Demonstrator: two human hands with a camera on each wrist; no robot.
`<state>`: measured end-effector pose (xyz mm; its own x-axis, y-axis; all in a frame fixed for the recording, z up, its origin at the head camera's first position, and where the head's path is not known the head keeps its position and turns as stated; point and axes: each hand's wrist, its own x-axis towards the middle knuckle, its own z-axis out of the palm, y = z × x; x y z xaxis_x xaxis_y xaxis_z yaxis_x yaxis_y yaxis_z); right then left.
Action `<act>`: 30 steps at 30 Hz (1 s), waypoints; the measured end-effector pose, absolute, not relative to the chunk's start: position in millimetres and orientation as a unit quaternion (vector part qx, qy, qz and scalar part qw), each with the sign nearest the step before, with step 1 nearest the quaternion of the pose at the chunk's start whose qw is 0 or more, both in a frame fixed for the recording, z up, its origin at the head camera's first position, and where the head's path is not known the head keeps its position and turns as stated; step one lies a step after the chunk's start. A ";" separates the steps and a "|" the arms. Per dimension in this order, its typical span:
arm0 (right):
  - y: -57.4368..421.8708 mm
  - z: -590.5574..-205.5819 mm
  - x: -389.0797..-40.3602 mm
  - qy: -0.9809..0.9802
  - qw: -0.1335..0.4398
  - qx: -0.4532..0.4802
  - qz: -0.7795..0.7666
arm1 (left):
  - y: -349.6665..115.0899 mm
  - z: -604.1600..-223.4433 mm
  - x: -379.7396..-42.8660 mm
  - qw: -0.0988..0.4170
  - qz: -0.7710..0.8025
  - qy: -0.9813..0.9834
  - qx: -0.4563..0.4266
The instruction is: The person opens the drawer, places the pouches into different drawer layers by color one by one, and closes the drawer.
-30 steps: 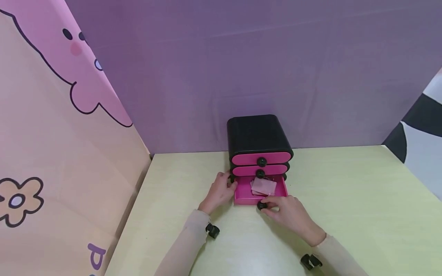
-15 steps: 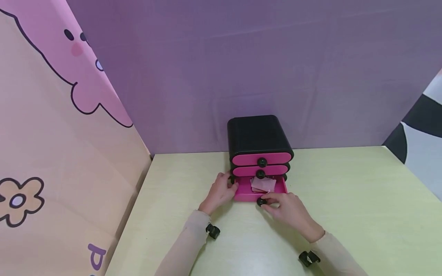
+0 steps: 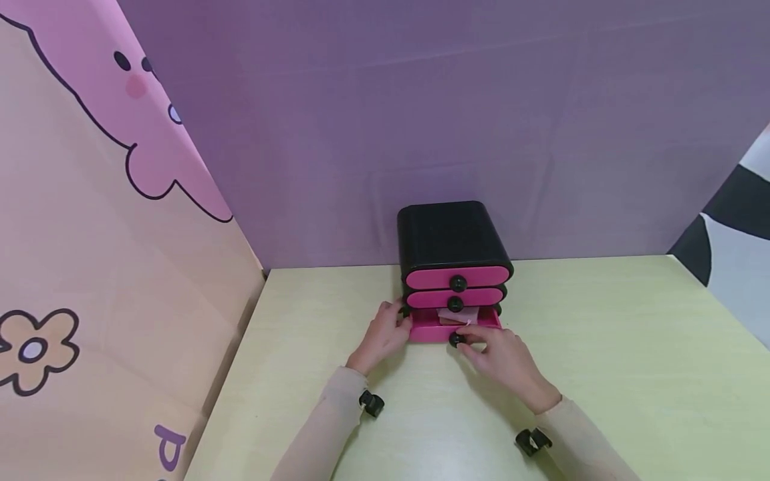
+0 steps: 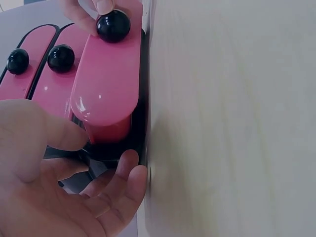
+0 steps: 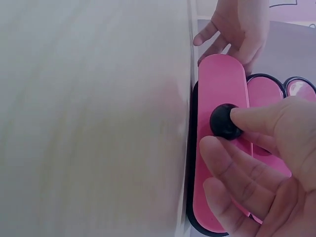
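Note:
A black mini drawer cabinet [image 3: 454,234] with pink drawers stands at the back of the table. Its bottom drawer [image 3: 430,333] is pulled partly out, with pale pink papers [image 3: 463,315] lying inside. My right hand [image 3: 508,361] pinches the round black knob [image 5: 225,121] of that drawer between thumb and fingers. At the cabinet's lower left corner, my left hand [image 3: 381,337] steadies the black frame, thumb at the front and fingers curled along the side in the left wrist view. The two upper drawers are closed, each with a black knob [image 4: 61,58].
The pale wooden table [image 3: 601,347] reaches out on both sides of the cabinet. Behind it hangs a purple backdrop [image 3: 421,120]. A wall panel with cartoon prints [image 3: 120,267] borders the table on the left.
The bottom drawer has slid inward toward the cabinet, my right hand moving with its knob. Less of the papers shows now. My left hand has stayed at the corner.

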<state>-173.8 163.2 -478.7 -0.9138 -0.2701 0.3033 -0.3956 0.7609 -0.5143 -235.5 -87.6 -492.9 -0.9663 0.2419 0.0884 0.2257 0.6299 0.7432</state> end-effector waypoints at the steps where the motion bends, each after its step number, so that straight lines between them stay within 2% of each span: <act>1: 163.1 -479.2 -175.1 -0.933 0.107 0.178 0.295 | -87.6 -493.2 -235.5 0.012 0.411 0.903 0.128; 30: 164.3 -482.8 -210.8 -0.929 0.062 0.161 0.327 | -89.4 -496.2 -237.8 0.019 0.393 0.910 0.131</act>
